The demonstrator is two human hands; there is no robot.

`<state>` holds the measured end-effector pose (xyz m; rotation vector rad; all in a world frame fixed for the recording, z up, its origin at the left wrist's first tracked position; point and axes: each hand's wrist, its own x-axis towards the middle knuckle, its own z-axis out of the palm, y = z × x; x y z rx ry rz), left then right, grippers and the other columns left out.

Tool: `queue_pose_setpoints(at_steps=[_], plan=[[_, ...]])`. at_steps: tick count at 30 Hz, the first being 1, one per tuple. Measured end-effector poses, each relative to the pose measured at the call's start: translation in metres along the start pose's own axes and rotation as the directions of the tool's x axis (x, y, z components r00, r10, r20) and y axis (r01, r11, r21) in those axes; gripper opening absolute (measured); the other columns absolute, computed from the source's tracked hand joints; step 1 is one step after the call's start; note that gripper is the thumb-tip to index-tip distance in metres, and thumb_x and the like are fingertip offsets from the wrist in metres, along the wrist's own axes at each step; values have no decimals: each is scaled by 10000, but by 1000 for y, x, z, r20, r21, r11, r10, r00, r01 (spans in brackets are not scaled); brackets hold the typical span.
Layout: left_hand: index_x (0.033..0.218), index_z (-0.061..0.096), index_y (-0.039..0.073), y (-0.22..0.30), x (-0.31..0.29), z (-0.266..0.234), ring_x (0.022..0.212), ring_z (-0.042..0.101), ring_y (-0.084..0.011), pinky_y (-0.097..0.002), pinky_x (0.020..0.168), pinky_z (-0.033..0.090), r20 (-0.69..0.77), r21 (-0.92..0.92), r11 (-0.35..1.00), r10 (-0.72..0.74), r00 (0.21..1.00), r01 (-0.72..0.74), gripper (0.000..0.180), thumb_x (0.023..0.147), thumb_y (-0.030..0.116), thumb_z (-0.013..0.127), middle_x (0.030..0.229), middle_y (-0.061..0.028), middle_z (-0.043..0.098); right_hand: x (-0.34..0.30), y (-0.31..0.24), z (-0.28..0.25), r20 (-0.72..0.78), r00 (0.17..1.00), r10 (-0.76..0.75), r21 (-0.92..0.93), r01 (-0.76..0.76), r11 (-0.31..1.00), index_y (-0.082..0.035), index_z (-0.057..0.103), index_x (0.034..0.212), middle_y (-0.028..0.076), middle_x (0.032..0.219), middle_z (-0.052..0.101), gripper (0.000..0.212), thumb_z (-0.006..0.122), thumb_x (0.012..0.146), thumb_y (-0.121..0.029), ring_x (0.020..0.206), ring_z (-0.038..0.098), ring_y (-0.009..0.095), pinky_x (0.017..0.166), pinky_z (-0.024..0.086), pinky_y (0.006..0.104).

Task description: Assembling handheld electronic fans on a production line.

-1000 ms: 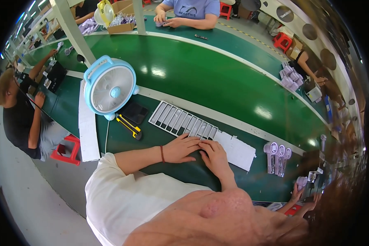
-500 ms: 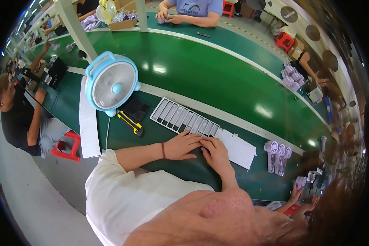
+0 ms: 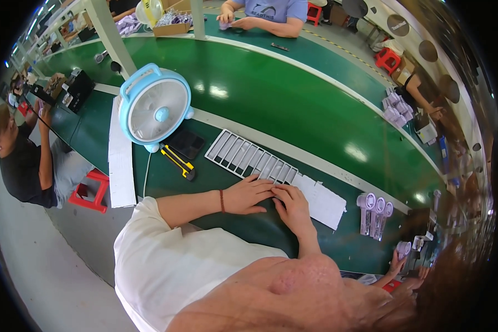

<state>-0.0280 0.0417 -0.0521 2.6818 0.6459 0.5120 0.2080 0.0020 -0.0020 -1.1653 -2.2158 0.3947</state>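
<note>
My left hand lies palm down on the green worktable, fingers stretched out, with a dark red cord around its wrist. Its fingertips meet those of my right hand, which rests with loosely bent fingers apart from the thumb. Neither hand shows anything held. Just beyond the fingers is a grey slotted rack, its near right edge close to my fingertips. A white cardboard piece lies flat beside the rack, near my right hand. Whether anything is under the fingers is hidden.
A light-blue fan stands left, beside a dark phone-like slab, a yellow-black utility knife and a long white cardboard strip. Several purple handheld fans stand right. A green conveyor belt runs beyond; co-workers sit around.
My hands stay where they were. The view has shifted slightly. At the left, a co-worker's hand has drawn back from the table, and a raised arm behind is no longer seen.
</note>
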Motion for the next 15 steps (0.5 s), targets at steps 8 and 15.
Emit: queue_pose_setpoints(at_steps=[8,15], plan=[[1484,519,69,1,1,-1,1481,431,-308,-537,1210,306,7,-3,1000,-4,1000,4,637,964,379,718,1538,-139,501,0,1,0,-11,1000,-8,-15,8,1000,-79,702,1192,99,1209,681,341,752,857,-33,1066,661,330,914,546,426],[1488,517,75,1,1,-2,1488,425,-308,-544,1229,286,24,-14,1000,-11,1000,12,644,963,388,720,1543,-139,499,-1,2,0,8,1000,9,-3,-9,1000,-86,706,1203,110,1234,678,346,765,865,-46,1068,664,346,920,559,434]])
